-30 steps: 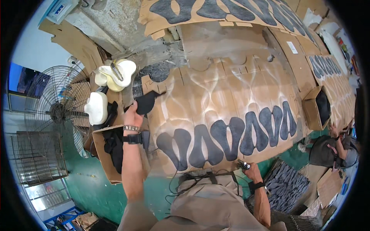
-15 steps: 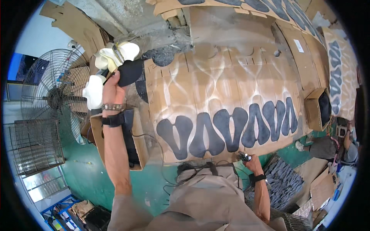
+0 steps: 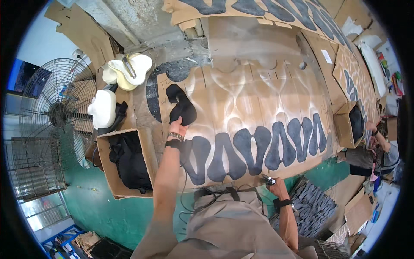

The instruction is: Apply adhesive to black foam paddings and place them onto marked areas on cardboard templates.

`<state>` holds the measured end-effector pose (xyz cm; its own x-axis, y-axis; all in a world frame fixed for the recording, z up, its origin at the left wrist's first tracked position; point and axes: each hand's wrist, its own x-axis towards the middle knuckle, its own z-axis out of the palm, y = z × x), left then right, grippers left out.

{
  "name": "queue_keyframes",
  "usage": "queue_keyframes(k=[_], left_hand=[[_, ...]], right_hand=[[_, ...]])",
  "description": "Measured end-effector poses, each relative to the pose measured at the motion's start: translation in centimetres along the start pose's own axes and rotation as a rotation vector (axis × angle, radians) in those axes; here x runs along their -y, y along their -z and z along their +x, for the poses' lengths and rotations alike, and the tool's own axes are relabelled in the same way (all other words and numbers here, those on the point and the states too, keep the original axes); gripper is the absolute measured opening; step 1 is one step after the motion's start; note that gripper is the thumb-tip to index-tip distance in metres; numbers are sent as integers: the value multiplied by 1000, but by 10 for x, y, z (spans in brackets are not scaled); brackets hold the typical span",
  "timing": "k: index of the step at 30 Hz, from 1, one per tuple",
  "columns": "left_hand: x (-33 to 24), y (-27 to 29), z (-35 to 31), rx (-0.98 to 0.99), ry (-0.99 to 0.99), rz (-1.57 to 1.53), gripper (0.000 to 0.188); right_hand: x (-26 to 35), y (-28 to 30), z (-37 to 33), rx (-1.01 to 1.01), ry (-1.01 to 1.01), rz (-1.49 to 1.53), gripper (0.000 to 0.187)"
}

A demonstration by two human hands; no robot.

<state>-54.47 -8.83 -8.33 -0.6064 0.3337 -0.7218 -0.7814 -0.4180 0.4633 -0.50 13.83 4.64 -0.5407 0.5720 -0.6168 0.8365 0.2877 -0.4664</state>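
Note:
My left hand holds a limp black saddle-shaped piece, its fingers closed on the wide near end. The piece hangs over the left side of a cardboard sheet marked with white sprayed outlines; whether it touches the sheet, I cannot tell. Along the near edge of that sheet lies a row of several dark grey pieces of similar shape. Low on the right, by the sheet's near edge, my right hand is closed around a small spray gun.
At the left stand white saddle-shaped pads, an open carton of black pieces and a large fan. A smaller carton sits right of the sheet. Another person's arm works at far right. A thin hose runs near my waist.
My left hand has moved right, away from the white pads, bringing the black piece over the cardboard sheet. My right hand stays low with the spray gun. The other person has shifted.

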Motion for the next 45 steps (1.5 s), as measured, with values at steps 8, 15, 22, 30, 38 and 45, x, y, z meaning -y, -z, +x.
queue_keyframes(k=[8,15,22,30,38,45], left_hand=[[22,-5,-20,50,42,218,31],[-31,-25,-60,-228,79,388,70],[-32,11,-65,-428,-119,431,44],[-18,-21,-114,-869,-614,1592,36],[1,-59,-108,176,-1077,1983,16],[10,-55,-85,303,-1094,2223,3]], right_hand=[[-6,0,4,31,-60,20,42],[-20,-9,5,-34,-5,-26,40],[-2,1,7,55,-104,-43,56],[-5,3,8,27,-43,-49,41],[-4,2,13,53,-78,-119,30],[-2,2,15,72,-87,-123,33]])
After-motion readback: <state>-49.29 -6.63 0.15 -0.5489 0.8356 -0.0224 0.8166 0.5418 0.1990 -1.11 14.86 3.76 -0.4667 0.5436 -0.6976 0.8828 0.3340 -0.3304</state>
